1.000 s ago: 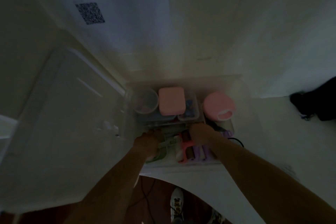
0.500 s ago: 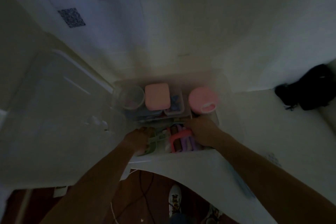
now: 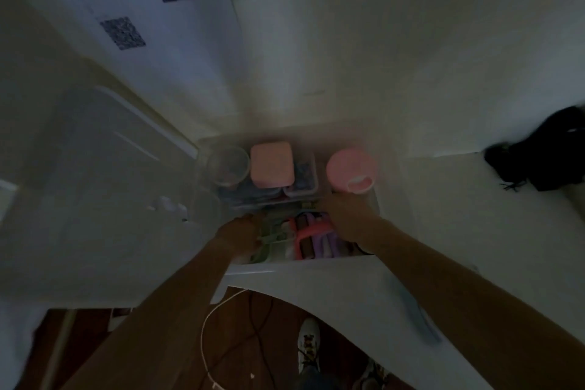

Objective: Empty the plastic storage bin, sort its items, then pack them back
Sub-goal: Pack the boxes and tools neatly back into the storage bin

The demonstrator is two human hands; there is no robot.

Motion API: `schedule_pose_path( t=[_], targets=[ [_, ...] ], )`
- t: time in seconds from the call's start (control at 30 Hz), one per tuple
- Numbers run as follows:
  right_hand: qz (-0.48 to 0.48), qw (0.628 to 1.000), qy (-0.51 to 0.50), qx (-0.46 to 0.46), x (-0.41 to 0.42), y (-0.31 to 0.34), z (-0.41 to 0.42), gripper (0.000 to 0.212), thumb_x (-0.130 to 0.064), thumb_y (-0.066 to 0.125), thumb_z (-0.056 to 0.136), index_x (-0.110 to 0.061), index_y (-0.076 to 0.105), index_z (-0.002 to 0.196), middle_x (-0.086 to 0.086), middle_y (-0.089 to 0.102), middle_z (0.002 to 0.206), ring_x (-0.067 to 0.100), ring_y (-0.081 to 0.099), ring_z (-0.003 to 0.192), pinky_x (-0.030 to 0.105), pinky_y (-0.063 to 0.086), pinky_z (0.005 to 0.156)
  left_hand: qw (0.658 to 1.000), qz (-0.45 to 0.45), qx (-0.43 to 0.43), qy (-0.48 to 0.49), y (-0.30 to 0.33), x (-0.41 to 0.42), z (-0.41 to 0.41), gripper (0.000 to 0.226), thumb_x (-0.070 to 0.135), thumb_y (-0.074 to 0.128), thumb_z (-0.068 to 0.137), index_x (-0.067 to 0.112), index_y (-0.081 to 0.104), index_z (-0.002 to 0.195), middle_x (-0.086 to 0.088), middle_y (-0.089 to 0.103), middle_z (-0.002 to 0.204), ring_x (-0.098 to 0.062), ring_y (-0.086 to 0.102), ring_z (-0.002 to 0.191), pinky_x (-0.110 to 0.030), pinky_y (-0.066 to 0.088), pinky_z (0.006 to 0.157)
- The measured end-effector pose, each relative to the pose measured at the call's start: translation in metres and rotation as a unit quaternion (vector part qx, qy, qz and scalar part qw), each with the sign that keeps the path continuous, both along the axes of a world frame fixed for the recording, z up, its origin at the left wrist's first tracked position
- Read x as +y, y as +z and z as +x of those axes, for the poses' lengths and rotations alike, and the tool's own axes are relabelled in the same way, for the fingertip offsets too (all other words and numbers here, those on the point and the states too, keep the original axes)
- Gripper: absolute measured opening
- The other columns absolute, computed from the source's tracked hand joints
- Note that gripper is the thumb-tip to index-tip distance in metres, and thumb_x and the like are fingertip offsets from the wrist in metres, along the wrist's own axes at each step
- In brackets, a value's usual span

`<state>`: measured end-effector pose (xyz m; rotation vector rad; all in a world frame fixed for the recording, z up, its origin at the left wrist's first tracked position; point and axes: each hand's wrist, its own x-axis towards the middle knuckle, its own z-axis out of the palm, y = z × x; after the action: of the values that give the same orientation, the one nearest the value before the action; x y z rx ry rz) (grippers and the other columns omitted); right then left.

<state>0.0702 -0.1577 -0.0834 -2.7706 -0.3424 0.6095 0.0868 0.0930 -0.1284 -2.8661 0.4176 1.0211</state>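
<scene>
The clear plastic storage bin (image 3: 387, 168) stands on the white table, full of items. At its far side sit a clear round tub (image 3: 228, 165), a pink square box (image 3: 271, 163) and a round pink container (image 3: 351, 169). Nearer me lie green pieces (image 3: 272, 236), a coral-pink handled tool (image 3: 311, 231) and purple rolls (image 3: 330, 245). My left hand (image 3: 240, 233) reaches into the bin's near left side at the green pieces. My right hand (image 3: 348, 215) is in the near right side beside the pink tool. Dim light and blur hide both hands' fingers.
The bin's clear lid (image 3: 104, 174) lies flat on the table to the left. A black object (image 3: 544, 149) sits at the far right. Papers with printed squares (image 3: 122, 32) lie at the far left. Below the table edge are cables (image 3: 215, 336) and my shoe (image 3: 308, 345).
The view has shifted slightly. My right hand has slid right and toward the pink container, off the pink tool. My left hand stays at the green pieces.
</scene>
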Motion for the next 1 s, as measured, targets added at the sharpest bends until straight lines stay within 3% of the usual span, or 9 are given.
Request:
schedule_pose_path(
  t=[0.13,0.23,0.33,0.47,0.53,0.6,0.7,0.87,1.0],
  targets=[
    [0.014,0.998,-0.013,-0.055,-0.033,0.028,-0.008,0.034,-0.034,0.059,0.092,-0.015,0.063,0.119,0.010,0.066,0.118,0.030,0.062,0.107,0.034,0.049,0.085,0.978,-0.104,-0.181,0.015,0.041,-0.035,-0.011,0.054,0.042,0.043,0.091,0.021,0.044,0.141,-0.009,0.062,0.124,-0.030,0.063,0.107,-0.039,0.052,0.081],
    [0.117,0.973,-0.068,-0.190,-0.082,0.054,-0.038,0.037,-0.034,0.067,0.088,-0.025,0.065,0.123,0.001,0.066,0.124,0.025,0.060,0.111,0.038,0.051,0.093,0.924,-0.196,-0.319,-0.075,0.071,-0.102,-0.027,0.056,0.052,0.036,0.087,0.019,0.058,0.126,-0.006,0.063,0.123,-0.031,0.061,0.109,-0.041,0.048,0.090],
    [0.130,0.941,-0.169,-0.264,-0.161,0.061,-0.086,0.038,-0.042,0.068,0.089,-0.030,0.065,0.125,-0.007,0.066,0.123,0.016,0.061,0.110,0.030,0.047,0.096,0.857,-0.323,-0.377,-0.138,0.090,-0.187,-0.056,0.045,0.047,0.049,0.093,0.020,0.059,0.126,-0.005,0.059,0.129,-0.028,0.055,0.117,-0.040,0.045,0.096],
    [0.106,0.914,-0.324,-0.219,-0.242,0.033,-0.154,0.035,-0.041,0.072,0.086,-0.029,0.069,0.119,-0.008,0.070,0.114,0.012,0.065,0.099,0.032,0.051,0.090,0.813,-0.424,-0.361,-0.169,0.074,-0.275,-0.111,0.037,0.036,0.057,0.093,0.016,0.061,0.124,-0.006,0.062,0.119,-0.023,0.058,0.109,-0.035,0.049,0.091],
    [0.111,0.910,-0.363,-0.169,-0.257,0.001,-0.184,0.033,-0.036,0.074,0.086,-0.027,0.069,0.117,-0.006,0.070,0.109,0.013,0.065,0.094,0.031,0.053,0.086,0.839,-0.408,-0.312,-0.180,0.040,-0.297,-0.135,0.037,0.034,0.056,0.092,0.016,0.060,0.123,-0.007,0.061,0.117,-0.025,0.059,0.104,-0.036,0.053,0.082],
    [0.107,0.912,-0.382,-0.107,-0.258,-0.035,-0.205,0.036,-0.036,0.072,0.087,-0.028,0.066,0.122,-0.003,0.069,0.112,0.016,0.066,0.098,0.032,0.052,0.088,0.898,-0.345,-0.227,-0.150,0.002,-0.302,-0.151,0.043,0.037,0.054,0.091,0.017,0.054,0.130,-0.009,0.057,0.126,-0.027,0.058,0.110,-0.036,0.056,0.082],
    [0.094,0.906,-0.411,-0.015,-0.251,-0.075,-0.218,0.052,-0.042,0.068,0.088,-0.028,0.053,0.135,0.004,0.060,0.123,0.024,0.060,0.111,0.036,0.049,0.095,0.969,-0.234,-0.084,-0.009,-0.041,-0.301,-0.166,0.062,0.042,0.051,0.096,0.014,0.030,0.147,-0.009,0.037,0.147,-0.026,0.040,0.133,-0.033,0.040,0.107],
    [0.091,0.900,-0.420,-0.077,-0.220,-0.098,-0.220,0.029,-0.029,0.067,0.087,-0.021,0.061,0.114,0.004,0.062,0.108,0.025,0.062,0.099,0.031,0.049,0.078,0.979,-0.150,-0.028,0.133,-0.078,-0.301,-0.167,0.063,0.054,0.049,0.094,0.013,0.041,0.140,-0.011,0.038,0.142,-0.030,0.043,0.126,-0.039,0.038,0.107],
    [0.118,0.928,-0.347,0.060,-0.193,-0.127,-0.241,0.040,-0.036,0.059,0.094,-0.021,0.055,0.130,0.003,0.058,0.127,0.025,0.058,0.114,0.032,0.046,0.090,0.957,-0.175,0.002,0.231,-0.090,-0.303,-0.164,0.048,0.051,0.056,0.091,0.015,0.059,0.122,-0.010,0.058,0.119,-0.029,0.057,0.108,-0.039,0.048,0.095]
  ],
)
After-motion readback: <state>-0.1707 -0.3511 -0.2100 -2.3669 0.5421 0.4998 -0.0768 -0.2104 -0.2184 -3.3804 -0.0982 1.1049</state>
